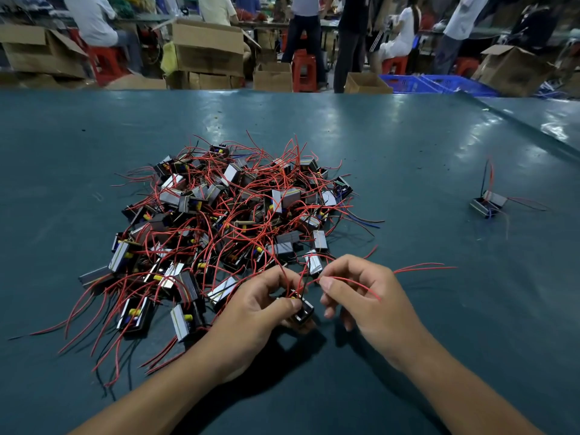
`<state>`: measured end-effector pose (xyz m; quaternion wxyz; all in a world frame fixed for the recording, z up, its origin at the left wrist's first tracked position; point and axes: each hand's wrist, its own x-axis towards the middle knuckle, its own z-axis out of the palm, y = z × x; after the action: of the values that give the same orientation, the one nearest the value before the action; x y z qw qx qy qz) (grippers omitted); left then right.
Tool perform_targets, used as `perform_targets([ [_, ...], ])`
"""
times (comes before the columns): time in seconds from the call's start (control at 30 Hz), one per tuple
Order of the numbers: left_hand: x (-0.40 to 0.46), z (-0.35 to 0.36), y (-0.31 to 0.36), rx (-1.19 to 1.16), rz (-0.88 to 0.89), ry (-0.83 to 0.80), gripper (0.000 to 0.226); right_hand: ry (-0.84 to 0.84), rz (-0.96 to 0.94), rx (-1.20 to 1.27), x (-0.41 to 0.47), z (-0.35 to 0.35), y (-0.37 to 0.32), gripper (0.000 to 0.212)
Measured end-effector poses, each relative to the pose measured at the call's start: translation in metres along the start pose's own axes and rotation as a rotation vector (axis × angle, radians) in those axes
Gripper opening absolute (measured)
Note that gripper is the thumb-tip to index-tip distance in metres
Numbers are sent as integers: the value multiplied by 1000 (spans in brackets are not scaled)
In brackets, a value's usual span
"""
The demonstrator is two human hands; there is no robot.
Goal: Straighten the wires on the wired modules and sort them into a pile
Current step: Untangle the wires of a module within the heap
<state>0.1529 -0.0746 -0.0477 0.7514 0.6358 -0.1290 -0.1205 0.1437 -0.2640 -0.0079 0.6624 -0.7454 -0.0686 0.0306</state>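
Your left hand [257, 312] grips a module [303, 310]; your right hand [361, 296] pinches its red wire [351, 281]. Tangled heap [226, 221] just beyond on the worktop [408, 152]; small sorted pile [488, 204] far right.

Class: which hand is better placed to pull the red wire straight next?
Right. The right hand already pinches the red wire, while the left hand holds the module.
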Motion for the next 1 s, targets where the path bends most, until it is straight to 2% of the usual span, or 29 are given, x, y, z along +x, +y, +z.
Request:
perform_targets([
  [0.13,0,1,-2,8,-1,33,3,31,120,144,0,4,0,29],
  [0.2,-1,1,-3,42,11,44,7,9,150,240,0,5,0,32],
  [0.33,-2,0,-2,76,20,59,17,-104,84,266,-1,6,-1,15],
  [0.53,-5,4,2,166,55,133,20,-209,20,156,-4,8,6,20],
  [0.63,-6,6,2,298,105,154,25,-108,-30,12,-3,12,9,13],
  [0.73,-6,6,0,245,88,199,28,1,-7,1,-1,11,11,17],
  [0.87,-4,5,-2,183,82,220,19,0,56,103,1,9,9,12],
  [1.0,-6,5,-2,196,110,227,22,-30,53,165,1,6,8,7],
])
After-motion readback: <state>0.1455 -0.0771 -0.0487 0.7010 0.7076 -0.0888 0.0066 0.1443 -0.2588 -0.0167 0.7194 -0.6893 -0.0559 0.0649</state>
